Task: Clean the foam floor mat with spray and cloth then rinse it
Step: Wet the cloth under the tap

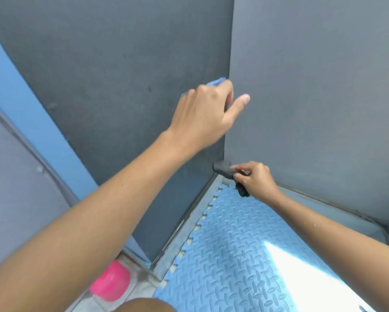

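A light blue foam floor mat [238, 248] with a diamond-tread pattern and jigsaw edges lies on the floor in a corner between two grey walls. My left hand [204, 113] is raised against the wall corner. Its fingers are curled on a small blue thing [216, 81], of which only a tip shows above the knuckles, and the thumb sticks out. My right hand [254, 179] is lower, just above the mat's far corner. It grips a dark grey nozzle-like object [223, 168] whose black handle pokes out below the fist.
Grey walls [312, 97] close the space ahead and to the right. A blue strip [31, 113] runs along the left wall. A pink container [111, 281] sits on the tiled floor at the lower left. Bright sunlight [301, 273] falls on the mat's near right part.
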Demonstrator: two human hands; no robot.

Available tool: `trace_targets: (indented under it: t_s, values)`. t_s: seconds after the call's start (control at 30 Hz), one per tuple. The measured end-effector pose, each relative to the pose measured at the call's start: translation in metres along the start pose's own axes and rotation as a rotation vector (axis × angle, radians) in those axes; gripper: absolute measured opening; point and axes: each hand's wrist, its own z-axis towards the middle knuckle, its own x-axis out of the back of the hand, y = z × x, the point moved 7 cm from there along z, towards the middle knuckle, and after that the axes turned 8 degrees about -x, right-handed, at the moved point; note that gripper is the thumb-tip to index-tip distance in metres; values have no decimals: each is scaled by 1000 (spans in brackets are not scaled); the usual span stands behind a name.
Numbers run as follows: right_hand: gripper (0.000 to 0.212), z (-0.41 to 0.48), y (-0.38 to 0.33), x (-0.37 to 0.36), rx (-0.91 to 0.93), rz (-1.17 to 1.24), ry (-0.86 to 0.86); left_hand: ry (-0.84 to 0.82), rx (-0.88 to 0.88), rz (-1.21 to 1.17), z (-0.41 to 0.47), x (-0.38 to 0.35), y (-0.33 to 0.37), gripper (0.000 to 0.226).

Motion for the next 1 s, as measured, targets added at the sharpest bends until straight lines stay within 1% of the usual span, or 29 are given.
trace_targets:
  t_s: [0.03,0.07,0.1,0.17,0.23,0.27,0.33,0.43,0.53,0.63,0.8,1.0]
  values:
    - [23,3,-17,22,4,36,59,6,21,77,28,0,-1,48]
    - [22,6,-32,42,3,79,111,-26,47,175,53,-2,-5,52]
    - [20,8,-44,59,-6,121,146,-89,73,279,76,-7,-11,56]
    - [22,11,-63,82,-7,197,180,-274,102,433,105,-25,-25,61]
    - [25,11,-74,97,-2,232,199,-467,68,484,115,-47,-38,59]
    - [24,11,-77,103,-1,222,214,-534,40,485,116,-56,-43,55]
    - [21,10,-81,109,-6,210,205,-595,-2,480,118,-64,-48,48]
    - [23,8,-80,112,-20,219,165,-604,-68,479,122,-64,-45,42]
    - [33,5,-78,112,-16,238,162,-588,-144,447,122,-67,-36,49]
    - [30,5,-74,108,-21,234,151,-545,-206,385,121,-68,-28,52]
    - [24,14,-64,100,-30,194,161,-501,-232,309,122,-71,-29,55]
    - [23,25,-56,87,-37,153,156,-492,-213,271,122,-74,-33,54]
